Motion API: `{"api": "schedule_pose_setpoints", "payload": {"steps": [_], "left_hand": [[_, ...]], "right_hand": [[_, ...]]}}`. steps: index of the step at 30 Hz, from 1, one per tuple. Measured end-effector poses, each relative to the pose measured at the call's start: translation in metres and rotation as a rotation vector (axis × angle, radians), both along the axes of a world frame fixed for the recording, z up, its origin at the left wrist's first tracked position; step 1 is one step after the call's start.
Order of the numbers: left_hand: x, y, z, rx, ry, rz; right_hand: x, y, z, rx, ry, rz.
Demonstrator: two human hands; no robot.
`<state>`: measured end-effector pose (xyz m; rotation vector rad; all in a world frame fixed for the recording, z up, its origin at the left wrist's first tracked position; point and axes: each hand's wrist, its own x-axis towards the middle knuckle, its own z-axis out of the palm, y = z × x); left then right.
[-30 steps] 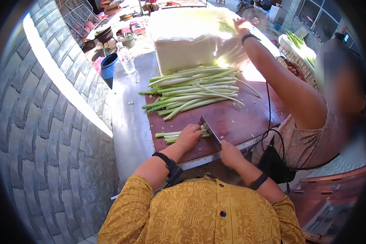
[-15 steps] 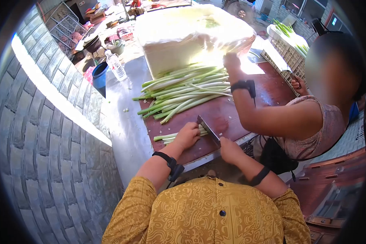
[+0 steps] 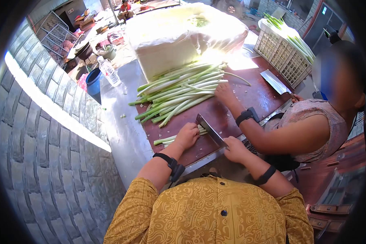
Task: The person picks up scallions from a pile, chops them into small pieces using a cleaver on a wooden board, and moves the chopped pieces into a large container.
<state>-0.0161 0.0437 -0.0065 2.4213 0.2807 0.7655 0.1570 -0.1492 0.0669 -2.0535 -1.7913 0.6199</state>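
Observation:
My left hand [image 3: 187, 135] is closed over a short bunch of green onions [image 3: 163, 141], pressing it against the reddish-brown board [image 3: 207, 149]. The cut ends show just beyond my fingers, right beside the blade. In my right hand [image 3: 235, 149] is the handle of a cleaver [image 3: 212, 131], its dark blade slanting across the board next to my left fingertips. Farther back lies a large pile of long green onions [image 3: 179, 95]. A co-worker's hand [image 3: 225, 92] reaches to the white ends of that pile.
The co-worker [image 3: 301, 130] stands at the right with another cleaver [image 3: 274, 82] low over the board. Behind the pile is a large plastic-wrapped white block [image 3: 162, 57]. A crate [image 3: 282, 53] holding green onions stands back right. A plastic bottle [image 3: 108, 72] is on the metal tabletop [image 3: 126, 134].
The co-worker's near hand has come down to the pile's white ends, and their cleaver has lowered toward the board. My right hand has shifted slightly right with the cleaver; my left stays on its bunch.

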Motion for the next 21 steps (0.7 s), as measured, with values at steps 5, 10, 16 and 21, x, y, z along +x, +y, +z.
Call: {"api": "schedule_pose_setpoints", "payload": {"steps": [5,10,16,21], "left_hand": [[-0.001,-0.005,-0.001,0.016,-0.070,0.022],[-0.001,-0.007,-0.001,0.050,-0.071,0.010],[0.000,-0.005,-0.004,0.048,-0.044,0.001],[0.001,-0.002,-0.005,0.056,-0.015,-0.010]], "right_hand": [[-0.018,-0.004,0.024,-0.229,0.017,-0.142],[-0.024,-0.008,0.020,-0.206,0.009,-0.181],[-0.030,-0.013,0.021,-0.191,0.059,-0.198],[-0.034,-0.025,0.009,-0.069,0.157,-0.131]]}}
